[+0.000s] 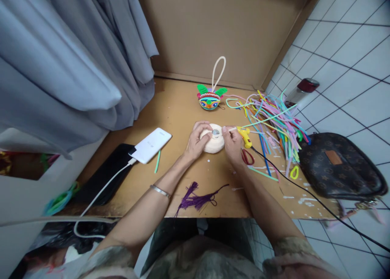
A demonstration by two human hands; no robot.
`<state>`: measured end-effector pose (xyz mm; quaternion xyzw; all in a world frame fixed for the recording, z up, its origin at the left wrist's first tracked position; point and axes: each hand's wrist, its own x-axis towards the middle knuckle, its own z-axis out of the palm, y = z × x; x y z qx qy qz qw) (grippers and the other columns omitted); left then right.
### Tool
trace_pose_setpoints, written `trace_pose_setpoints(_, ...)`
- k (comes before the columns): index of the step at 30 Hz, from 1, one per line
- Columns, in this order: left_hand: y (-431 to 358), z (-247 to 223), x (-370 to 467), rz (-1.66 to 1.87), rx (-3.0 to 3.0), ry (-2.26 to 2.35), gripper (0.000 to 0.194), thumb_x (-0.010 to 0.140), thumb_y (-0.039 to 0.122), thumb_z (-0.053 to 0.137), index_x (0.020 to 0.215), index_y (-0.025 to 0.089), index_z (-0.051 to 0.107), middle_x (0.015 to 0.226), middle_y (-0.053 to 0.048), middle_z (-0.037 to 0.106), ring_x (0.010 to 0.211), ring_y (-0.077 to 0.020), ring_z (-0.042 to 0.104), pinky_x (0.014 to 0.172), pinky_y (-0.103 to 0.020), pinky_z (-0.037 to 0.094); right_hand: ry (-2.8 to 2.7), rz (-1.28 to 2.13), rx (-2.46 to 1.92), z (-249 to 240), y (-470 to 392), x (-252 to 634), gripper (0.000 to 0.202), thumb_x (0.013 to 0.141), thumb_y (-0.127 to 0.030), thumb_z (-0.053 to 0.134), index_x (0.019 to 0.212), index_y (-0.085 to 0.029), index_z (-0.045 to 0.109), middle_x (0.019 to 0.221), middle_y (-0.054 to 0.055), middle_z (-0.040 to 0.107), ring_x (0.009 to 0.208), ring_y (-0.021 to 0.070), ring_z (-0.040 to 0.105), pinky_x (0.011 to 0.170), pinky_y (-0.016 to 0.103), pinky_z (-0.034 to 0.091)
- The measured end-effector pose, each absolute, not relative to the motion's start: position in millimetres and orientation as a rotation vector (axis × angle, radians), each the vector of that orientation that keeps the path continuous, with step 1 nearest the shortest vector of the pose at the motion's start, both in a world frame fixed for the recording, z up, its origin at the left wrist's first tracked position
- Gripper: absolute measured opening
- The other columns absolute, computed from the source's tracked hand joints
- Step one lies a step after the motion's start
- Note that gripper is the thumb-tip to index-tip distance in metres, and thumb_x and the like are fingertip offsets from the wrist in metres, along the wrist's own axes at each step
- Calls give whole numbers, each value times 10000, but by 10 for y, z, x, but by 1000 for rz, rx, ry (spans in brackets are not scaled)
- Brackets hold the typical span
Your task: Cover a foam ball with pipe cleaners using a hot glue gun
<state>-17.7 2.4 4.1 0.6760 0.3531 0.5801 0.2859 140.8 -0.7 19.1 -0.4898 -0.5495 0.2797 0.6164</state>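
Kinda flat, soft light; white tiles (350, 71) pretty bright, curtain (76, 59) folds shaded. Faint glint on bracelet (160, 191). Wide-lens stretch at edges, corners smeary, fine detail mushy.

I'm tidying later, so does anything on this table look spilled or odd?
Yes: white spots dot the tan tabletop at its near right, by the brown monogrammed bag. They look like drips, perhaps dried glue from the yellow glue gun.

We wore a thin silvery bangle (160, 190) on our left forearm (146, 214) and a mottled, muted top (198, 258) with elbow-length sleeves (113, 255).
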Motion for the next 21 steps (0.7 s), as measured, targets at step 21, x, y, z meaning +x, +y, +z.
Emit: trace_pose_setpoints(21, -2, 79, -175, 1487, 1864, 1011, 308, 999, 503, 505, 1060, 233, 638, 1301, -122, 635, 1316, -279, 580, 1177, -485, 452, -1266, 657, -1129, 206, -6, 1410, 482, 848, -704, 641, 768, -230, 604, 802, -5, 616, 770, 162, 549, 773, 331, 490)
